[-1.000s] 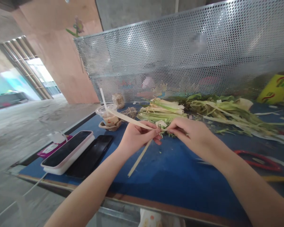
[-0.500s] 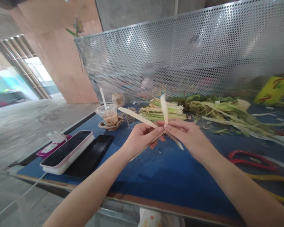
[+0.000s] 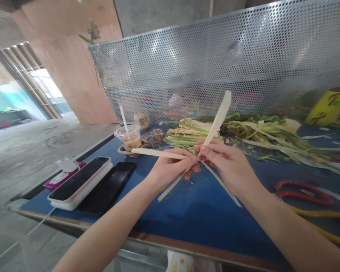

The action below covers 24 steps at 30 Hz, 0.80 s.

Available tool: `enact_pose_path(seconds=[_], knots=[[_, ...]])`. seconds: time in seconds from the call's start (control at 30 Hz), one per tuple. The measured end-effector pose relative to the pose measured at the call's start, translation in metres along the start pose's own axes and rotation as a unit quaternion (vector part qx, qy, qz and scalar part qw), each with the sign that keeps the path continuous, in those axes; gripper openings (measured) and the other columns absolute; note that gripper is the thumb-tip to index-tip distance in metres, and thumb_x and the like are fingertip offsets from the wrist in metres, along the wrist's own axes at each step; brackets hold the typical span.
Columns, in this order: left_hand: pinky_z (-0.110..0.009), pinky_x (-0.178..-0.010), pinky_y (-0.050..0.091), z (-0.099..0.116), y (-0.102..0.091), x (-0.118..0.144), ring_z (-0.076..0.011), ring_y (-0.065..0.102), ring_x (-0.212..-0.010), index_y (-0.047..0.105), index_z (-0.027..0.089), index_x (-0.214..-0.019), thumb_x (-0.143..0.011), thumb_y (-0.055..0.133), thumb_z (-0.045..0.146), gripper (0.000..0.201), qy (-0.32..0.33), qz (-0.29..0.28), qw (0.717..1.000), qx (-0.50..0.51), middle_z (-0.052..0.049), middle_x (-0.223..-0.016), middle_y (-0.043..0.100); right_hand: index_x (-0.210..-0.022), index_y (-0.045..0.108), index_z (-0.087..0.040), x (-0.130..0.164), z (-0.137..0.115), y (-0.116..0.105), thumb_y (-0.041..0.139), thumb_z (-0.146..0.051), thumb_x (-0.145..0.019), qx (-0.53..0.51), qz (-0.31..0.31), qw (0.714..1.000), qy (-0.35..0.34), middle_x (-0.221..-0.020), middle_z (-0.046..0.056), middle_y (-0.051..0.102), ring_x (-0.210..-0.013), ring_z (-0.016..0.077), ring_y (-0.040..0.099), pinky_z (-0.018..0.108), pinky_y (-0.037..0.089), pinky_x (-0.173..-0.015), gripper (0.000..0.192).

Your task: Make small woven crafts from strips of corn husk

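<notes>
Both hands meet above the blue table, pinching pale leaf strips where they cross at the centre of the view. The left hand has thumb and fingers closed on the crossing, one strip running out toward 9 o'clock; the right hand is closed on another that rises toward 1 o'clock. The strips look light, thin and springy, likely to crease or split along the grain, so a hold close to the crossing seems safest. A pile of husks lies at 12 o'clock, red scissors at 3 o'clock, a drink cup and phones toward 9 o'clock.
</notes>
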<state>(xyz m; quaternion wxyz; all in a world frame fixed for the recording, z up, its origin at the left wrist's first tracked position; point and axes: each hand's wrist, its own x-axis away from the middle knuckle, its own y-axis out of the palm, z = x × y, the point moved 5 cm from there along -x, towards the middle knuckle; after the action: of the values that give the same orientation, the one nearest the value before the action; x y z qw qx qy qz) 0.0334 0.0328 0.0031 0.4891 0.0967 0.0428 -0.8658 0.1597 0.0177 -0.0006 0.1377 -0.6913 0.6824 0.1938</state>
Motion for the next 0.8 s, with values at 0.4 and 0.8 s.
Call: enact_pose_path(seconds=[0.4, 0.8], knots=[[-0.021, -0.043, 0.044, -0.004, -0.002, 0.001, -0.0098, 0.058, -0.042, 0.034, 0.021, -0.074, -0.079, 0.053, 0.025, 0.02, 0.027, 0.049, 0.998, -0.036, 0.007, -0.057, 0.057, -0.068, 0.062, -0.016, -0.001, 0.015, 0.006, 0.071, -0.034, -0.062, -0.023, -0.024, 0.991, 0.13, -0.054, -0.002, 0.057, -0.048, 0.0073, 0.047, 0.021, 0.036, -0.046, 0.021], [-0.018, -0.043, 0.034, 0.001, 0.002, -0.001, -0.0128, 0.064, -0.049, 0.032, 0.019, -0.076, -0.084, 0.048, 0.024, 0.018, 0.037, 0.0, 0.999, -0.036, 0.003, -0.062, 0.065, -0.062, 0.057, -0.016, -0.002, 0.006, 0.0, 0.068, -0.029, -0.065, 0.043, -0.004, 0.996, 0.078, -0.058, -0.001, 0.059, -0.052, 0.0096, 0.054, 0.022, 0.045, -0.05, 0.017]])
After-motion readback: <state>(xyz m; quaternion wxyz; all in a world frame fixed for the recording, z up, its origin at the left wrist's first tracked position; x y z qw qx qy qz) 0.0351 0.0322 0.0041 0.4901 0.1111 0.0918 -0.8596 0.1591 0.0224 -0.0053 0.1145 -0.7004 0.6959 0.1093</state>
